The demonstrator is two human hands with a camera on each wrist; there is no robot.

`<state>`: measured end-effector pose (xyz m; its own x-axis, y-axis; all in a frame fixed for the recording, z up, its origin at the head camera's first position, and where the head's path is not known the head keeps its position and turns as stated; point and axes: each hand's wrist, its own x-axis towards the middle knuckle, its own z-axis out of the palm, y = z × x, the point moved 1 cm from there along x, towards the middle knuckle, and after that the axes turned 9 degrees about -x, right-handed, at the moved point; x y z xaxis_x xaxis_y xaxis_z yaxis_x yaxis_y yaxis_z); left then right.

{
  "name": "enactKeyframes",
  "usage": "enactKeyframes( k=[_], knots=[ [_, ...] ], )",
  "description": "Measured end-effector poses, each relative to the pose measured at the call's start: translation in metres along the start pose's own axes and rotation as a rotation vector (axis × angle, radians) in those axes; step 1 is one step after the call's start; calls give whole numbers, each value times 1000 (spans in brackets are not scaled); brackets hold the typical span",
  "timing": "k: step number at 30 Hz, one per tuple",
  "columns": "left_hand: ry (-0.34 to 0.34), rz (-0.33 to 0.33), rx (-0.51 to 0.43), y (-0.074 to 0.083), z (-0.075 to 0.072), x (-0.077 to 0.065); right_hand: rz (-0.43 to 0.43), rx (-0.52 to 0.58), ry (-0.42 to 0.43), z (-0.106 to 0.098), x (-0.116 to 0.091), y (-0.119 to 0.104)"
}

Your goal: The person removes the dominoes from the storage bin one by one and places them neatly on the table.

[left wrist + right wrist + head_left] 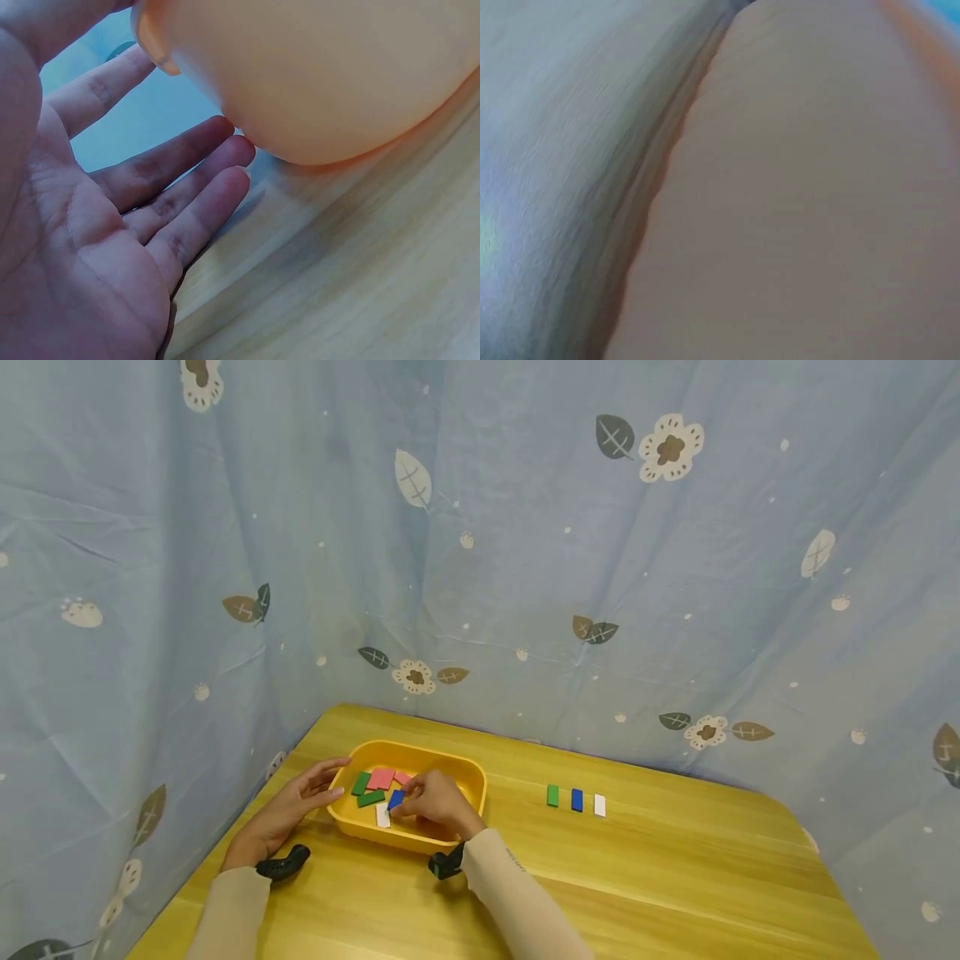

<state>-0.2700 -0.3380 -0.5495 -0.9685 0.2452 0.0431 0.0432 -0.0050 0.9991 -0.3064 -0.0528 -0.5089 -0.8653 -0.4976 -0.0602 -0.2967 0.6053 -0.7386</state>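
A yellow wood-grained bench (675,860) with rounded far corners filled the lower part of the head view. Pale blue cloth (525,510), printed with leaves, flowers and small white shapes, rose in soft folds behind it and along both sides. A yellow bin (382,836) stood on the bench's left half, holding flat tiles: two green, a large pink (381,779) and a smaller pink, a blue tile (396,800) and a white tile (382,815). To its right, on bare wood, a green piece (552,796), a blue piece (577,800) and a white piece (599,805) lay in a spaced row. The left hand (291,802) was relaxed, fingers spread at the bin's left end. The right hand (442,802) reached inside, fingers bent at the blue tile; whether they gripped it could not be told. Light sleeves (525,902) covered both forearms.
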Motion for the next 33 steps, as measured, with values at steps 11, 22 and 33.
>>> enactKeyframes(
  k=[11,22,33],
  knots=[
    [-6,-14,-23,1,-1,-1,-54,160,-14,-35,-13,-12],
    [1,-25,1,2,1,0,-79,170,-23,-68,-28,11],
    [0,-21,-15,-1,0,0,-86,183,4,-100,-48,36]
  ],
)
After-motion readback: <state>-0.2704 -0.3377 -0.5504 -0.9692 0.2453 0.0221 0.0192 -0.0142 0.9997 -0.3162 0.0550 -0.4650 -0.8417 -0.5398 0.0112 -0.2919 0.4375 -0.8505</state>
